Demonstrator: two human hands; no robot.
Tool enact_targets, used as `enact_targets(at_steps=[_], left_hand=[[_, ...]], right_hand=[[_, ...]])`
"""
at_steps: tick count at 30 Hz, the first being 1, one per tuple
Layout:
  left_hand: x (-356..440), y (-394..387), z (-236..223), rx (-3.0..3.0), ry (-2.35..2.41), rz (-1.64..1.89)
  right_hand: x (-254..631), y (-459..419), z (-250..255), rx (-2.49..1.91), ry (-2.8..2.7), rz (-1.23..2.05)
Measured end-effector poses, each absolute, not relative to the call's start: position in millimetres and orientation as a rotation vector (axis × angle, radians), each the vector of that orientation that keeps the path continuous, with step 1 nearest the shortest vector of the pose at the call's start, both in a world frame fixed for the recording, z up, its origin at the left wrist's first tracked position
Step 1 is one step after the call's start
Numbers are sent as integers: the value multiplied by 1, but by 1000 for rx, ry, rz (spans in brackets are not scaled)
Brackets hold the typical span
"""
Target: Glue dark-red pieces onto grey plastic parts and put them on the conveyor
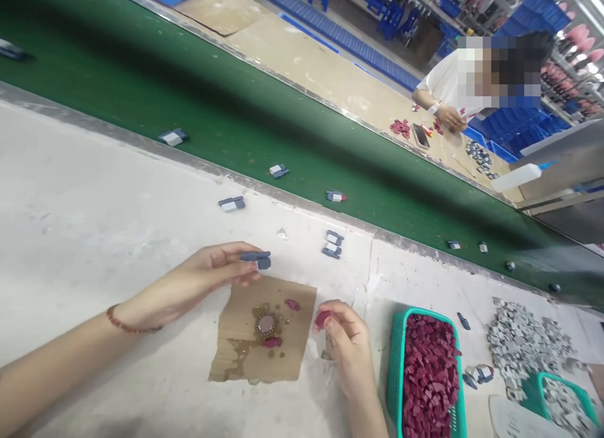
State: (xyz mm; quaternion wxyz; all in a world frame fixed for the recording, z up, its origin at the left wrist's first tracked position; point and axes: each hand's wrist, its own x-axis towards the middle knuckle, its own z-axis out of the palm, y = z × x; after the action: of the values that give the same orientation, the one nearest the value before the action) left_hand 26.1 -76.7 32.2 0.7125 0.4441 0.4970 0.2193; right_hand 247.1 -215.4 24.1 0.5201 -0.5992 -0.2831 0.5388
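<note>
Dark blue-grey plastic part [255,257] is held between the fingertips of the left hand [210,271], near the upper left corner of the cardboard sheet [289,361] which lies on the bench [94,205]. The right hand [349,338] pinches one small dark-red piece [323,319], just beyond the right edge of this cardboard. A round metal cap [267,325] sits near the middle of the sheet, with wet stains around it. In my judgement, the step in hand is preparing the red piece for fitting; the next move seems to call for wetting it at the cap, then aligning both parts carefully. No brand or label can be read; the marks on the white flat object [519,418], at the bench's lower right, are too unclear
</note>
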Motion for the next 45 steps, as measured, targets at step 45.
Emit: enact_targets(at_steps=[45], left_hand=[[21, -126, 4, 1092, 922, 575]], right_hand=[[217, -199, 6, -1436, -1736, 715]])
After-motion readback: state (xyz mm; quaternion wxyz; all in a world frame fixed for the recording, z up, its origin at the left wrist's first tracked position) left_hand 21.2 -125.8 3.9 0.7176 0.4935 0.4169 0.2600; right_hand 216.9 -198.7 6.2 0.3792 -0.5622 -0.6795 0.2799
